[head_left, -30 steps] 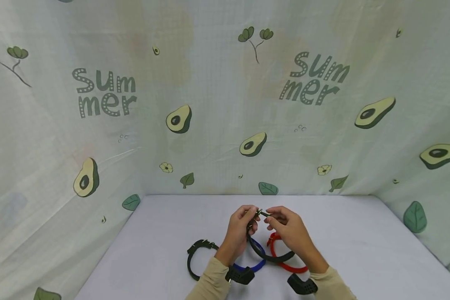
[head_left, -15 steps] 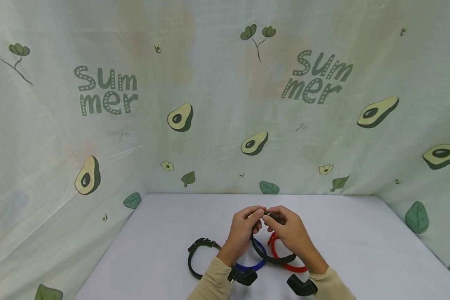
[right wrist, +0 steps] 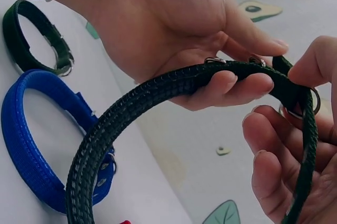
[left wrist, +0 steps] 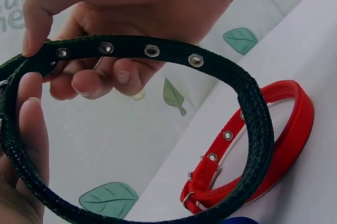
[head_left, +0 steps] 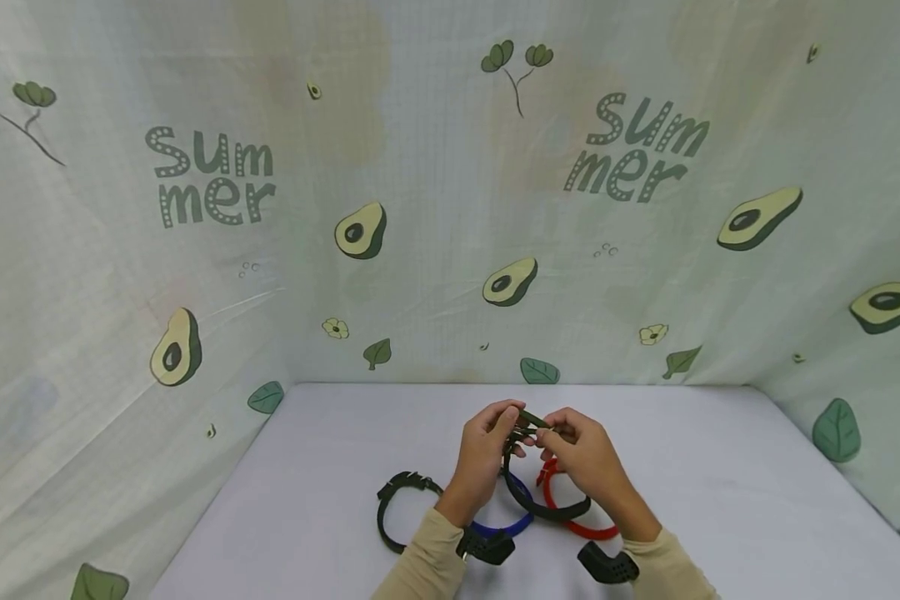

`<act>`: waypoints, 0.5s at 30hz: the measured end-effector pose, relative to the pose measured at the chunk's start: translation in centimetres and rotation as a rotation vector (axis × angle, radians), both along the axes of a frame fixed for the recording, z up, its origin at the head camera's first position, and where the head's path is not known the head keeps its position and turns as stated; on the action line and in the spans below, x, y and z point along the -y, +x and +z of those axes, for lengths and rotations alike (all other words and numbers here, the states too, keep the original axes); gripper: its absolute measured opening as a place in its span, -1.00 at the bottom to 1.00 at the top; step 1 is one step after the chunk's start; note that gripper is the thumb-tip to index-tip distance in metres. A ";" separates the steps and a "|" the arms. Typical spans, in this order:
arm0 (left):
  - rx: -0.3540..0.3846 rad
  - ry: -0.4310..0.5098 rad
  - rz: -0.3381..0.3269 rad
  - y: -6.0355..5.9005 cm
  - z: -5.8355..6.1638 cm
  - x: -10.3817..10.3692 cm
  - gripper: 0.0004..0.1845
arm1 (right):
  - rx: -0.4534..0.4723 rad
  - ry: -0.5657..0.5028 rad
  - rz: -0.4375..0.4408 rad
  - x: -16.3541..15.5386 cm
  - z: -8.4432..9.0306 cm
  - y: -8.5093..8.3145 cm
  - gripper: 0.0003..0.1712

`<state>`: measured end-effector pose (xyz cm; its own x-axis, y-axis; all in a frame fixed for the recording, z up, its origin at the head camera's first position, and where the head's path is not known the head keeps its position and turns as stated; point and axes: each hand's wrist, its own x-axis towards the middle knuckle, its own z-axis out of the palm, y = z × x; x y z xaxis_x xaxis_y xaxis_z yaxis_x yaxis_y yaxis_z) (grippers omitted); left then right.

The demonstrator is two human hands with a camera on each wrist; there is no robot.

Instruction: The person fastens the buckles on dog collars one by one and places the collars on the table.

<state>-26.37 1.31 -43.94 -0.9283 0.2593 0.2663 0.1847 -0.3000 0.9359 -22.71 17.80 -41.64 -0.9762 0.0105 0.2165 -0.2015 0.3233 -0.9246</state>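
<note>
Both hands, left hand point(head_left: 486, 454) and right hand point(head_left: 585, 462), are pinching the dark green collar point(left wrist: 253, 103) near its buckle, holding the loop up for fastening.

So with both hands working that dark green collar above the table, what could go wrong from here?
1. The left hand and right hand pinch the dark green collar only near its buckle end, so the strap tip could slip free.
2. The loop hangs just over the red collar and blue collar; lowering it might snag or drag them.
</note>
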 end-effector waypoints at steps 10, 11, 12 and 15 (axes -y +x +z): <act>0.013 0.018 0.042 -0.3 -0.2 0.0 -0.66 | -0.010 0.009 -0.001 -0.2 -0.2 -0.2 -0.87; 0.012 0.023 0.046 -0.4 -0.2 0.0 -0.66 | -0.009 0.010 -0.003 -0.2 -0.1 -0.2 -0.86; 0.010 0.027 0.050 -0.4 -0.2 0.0 -0.66 | -0.007 0.008 -0.003 -0.2 0.0 -0.2 -0.85; 0.002 0.038 0.066 -0.5 -0.1 0.1 -0.66 | 0.007 0.000 0.000 -0.2 0.3 -0.1 -0.83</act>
